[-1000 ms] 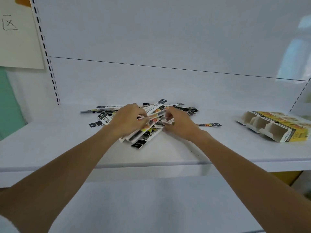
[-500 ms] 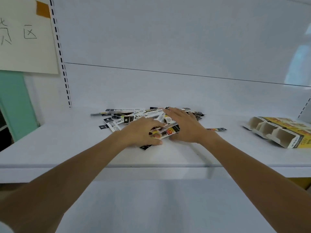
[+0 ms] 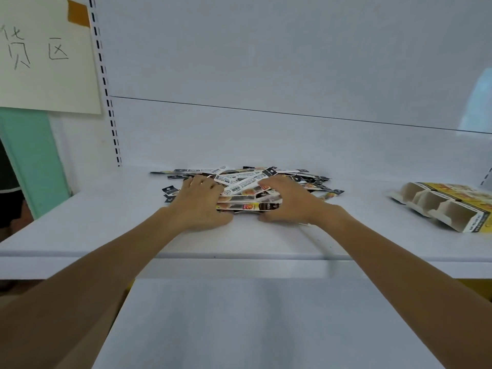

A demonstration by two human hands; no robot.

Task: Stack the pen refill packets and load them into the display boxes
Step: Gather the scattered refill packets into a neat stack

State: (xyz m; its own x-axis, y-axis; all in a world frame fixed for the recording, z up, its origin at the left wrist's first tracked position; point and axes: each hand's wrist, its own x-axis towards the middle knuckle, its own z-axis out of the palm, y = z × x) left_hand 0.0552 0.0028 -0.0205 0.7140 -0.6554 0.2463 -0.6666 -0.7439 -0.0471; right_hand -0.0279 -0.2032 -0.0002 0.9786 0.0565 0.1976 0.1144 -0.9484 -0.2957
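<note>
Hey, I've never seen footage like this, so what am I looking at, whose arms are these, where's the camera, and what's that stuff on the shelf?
No machine here: a person wears one wide-angle camera on the head, looking forward and down, so these are their own bare arms. It is the only view. On the white shelf lies a loose pile of pen refill packets. The left hand and right hand grip the pile from either side, fingers curled over it. Off to the right lie cardboard display boxes, tipped over, their visible compartments empty. A handwritten paper sign hangs upper left.
</note>
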